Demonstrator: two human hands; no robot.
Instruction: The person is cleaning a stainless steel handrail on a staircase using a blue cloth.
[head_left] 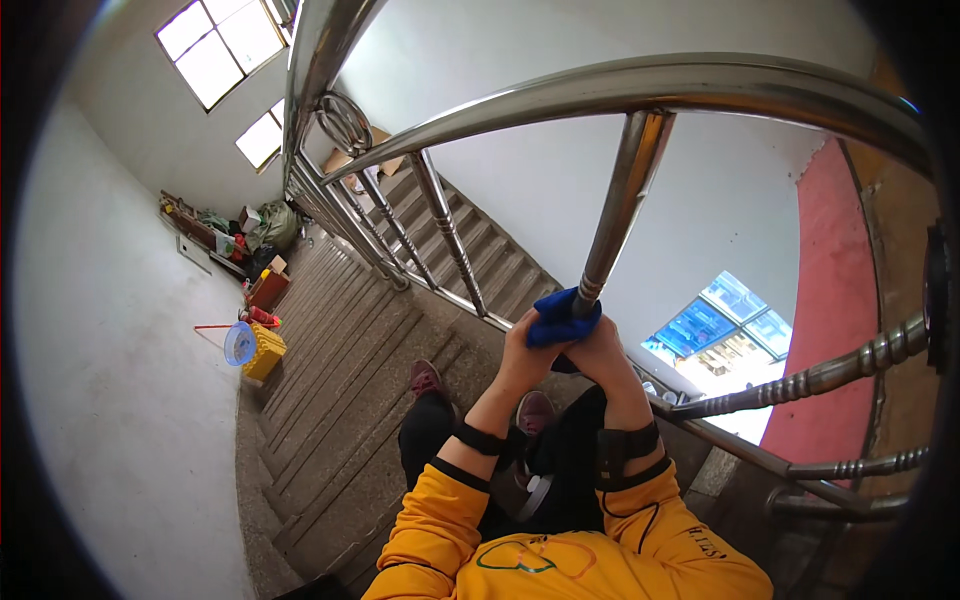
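Blue cloth (560,322) wrapped around a steel post (627,205), below the handrail (640,84).
Left hand (527,358) and right hand (602,352) curl closed on the cloth from either side, apparently so it hugs the post's round surface; most fingertips are hidden.

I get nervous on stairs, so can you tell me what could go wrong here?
The person might lose their footing: their shoes are close to step edges, and neither the left hand nor the right hand holds the handrail. The blue cloth around the metal post could slip and drop. Someone might also trip over the yellow container by the wall.
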